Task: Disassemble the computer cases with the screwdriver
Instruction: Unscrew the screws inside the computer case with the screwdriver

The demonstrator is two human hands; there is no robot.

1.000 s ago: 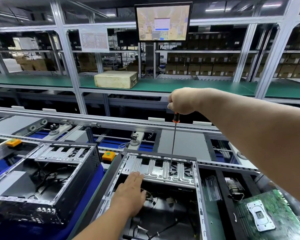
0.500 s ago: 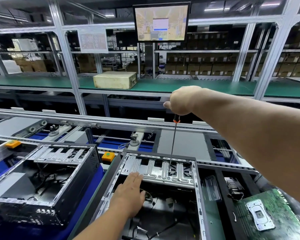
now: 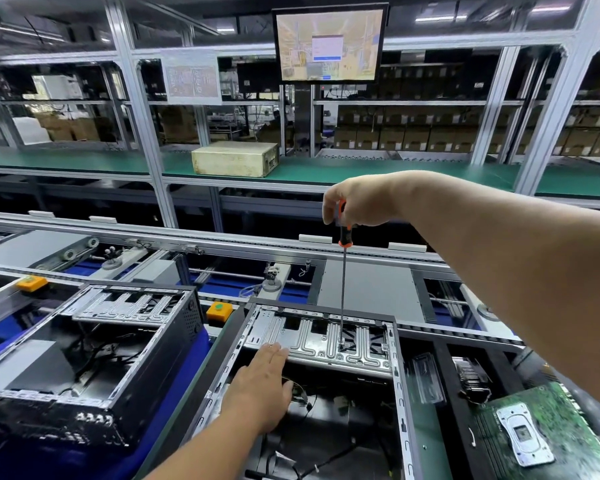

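An open computer case (image 3: 400,393) lies in front of me, with a silver drive bracket (image 3: 326,344) across its far end. My right hand (image 3: 357,202) grips the orange-and-black handle of a long screwdriver (image 3: 343,282), held upright. Its tip rests on the bracket near the right side. My left hand (image 3: 260,382) lies flat with straight fingers on the bracket's near left edge, over the case's dark inside. A second open case (image 3: 174,348) stands to the left on a blue mat.
A green motherboard (image 3: 548,431) with a silver socket lies at the right, beside loose black parts (image 3: 471,375). Orange stop blocks (image 3: 219,310) sit on the conveyor rails. Behind them runs a green shelf with a beige box (image 3: 234,159), and a monitor (image 3: 329,43) hangs above.
My right hand has shifted slightly up the screwdriver handle, showing more orange. The shaft stays on the same spot of the bracket. My left hand has not moved.
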